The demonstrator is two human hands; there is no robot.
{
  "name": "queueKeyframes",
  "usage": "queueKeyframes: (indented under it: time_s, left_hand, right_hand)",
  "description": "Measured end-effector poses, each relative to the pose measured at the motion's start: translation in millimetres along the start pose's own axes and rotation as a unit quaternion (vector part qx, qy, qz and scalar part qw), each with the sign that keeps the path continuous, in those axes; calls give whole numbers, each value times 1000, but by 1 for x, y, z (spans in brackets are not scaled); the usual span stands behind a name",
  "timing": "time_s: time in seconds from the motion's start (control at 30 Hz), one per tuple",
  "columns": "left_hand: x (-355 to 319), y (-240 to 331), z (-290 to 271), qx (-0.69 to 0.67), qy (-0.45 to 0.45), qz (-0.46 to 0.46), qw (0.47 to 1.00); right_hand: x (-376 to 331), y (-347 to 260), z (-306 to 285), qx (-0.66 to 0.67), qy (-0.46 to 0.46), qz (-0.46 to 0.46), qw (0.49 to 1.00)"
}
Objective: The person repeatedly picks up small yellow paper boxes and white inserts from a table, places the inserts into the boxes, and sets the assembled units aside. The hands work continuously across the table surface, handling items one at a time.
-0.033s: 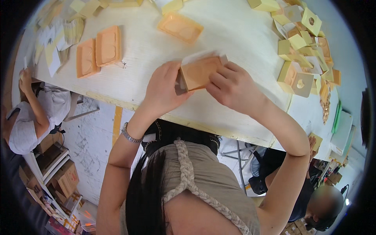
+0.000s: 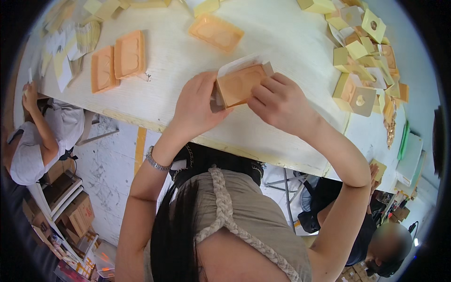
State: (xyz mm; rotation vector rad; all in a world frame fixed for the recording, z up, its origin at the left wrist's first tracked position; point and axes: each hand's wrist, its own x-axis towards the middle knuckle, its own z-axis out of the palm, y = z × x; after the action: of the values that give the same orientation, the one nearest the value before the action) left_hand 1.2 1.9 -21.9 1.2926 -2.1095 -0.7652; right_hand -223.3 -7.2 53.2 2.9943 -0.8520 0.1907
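Note:
Between my hands, just over the near part of the table, is a small open paper box with a white-lined flap raised at its far side. An orange moulded plastic tray sits inside it. My left hand is closed around the box's left side, its thumb along the near edge. At the right end, the curled fingers of my right hand press on the box and tray rim; the fingertips are partly hidden. Beyond my hands lies a loose orange tray.
Two stacks of orange trays stand left of my hands. Folded cartons lie farther left, beside a seated person. A heap of yellow boxes covers the table's right side. Another person sits at the lower right.
The box's raised flap, blurred before, now shows sharply and stands slightly higher. My right-hand fingers have shifted a little on the box's right end. My left hand keeps its hold.

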Motion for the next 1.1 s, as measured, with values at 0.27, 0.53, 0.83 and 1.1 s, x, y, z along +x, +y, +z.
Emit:
queueKeyframes:
  time_s: [0.27, 0.53, 0.83, 1.1]
  left_hand:
    - [1, 5, 1, 15, 61, 58, 996]
    - [-1, -2, 2, -17, 9, 16, 1000]
    - [9, 3, -55, -54, 6, 42, 998]
    - [4, -47, -97, 327, 150, -63, 931]
  right_hand:
    - [-10, 3, 12, 88, -20, 64, 994]
    - [-24, 7, -3, 54, -16, 25, 998]
    - [-75, 20, -27, -138, 54, 312, 939]
    - [53, 1, 20, 0, 202, 260, 944]
